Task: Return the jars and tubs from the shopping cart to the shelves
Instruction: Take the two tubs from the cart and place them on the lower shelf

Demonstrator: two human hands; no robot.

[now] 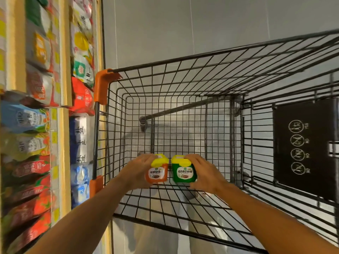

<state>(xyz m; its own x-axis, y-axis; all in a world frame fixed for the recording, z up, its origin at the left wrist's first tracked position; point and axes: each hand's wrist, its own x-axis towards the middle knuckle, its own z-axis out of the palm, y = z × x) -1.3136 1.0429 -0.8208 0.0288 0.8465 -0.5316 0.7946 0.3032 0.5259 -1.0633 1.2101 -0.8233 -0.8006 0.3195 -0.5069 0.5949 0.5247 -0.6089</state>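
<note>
Both my arms reach down into a black wire shopping cart (pixel 183 83). My left hand (pixel 136 171) grips an orange tub (pixel 156 174) with a yellow lid. My right hand (pixel 203 171) grips a green tub (pixel 184 173) with a yellow lid. The two tubs are side by side, almost touching, near the cart's floor at its close end. Fingers cover the outer sides of both tubs. No other jar or tub shows in the cart.
Shelves (pixel 63 52) packed with bagged goods and sauce pouches run along the left, close to the cart's orange corner guards (pixel 101 85). A black child-seat flap (pixel 304 149) with warning icons sits at the cart's right. Grey floor lies beyond.
</note>
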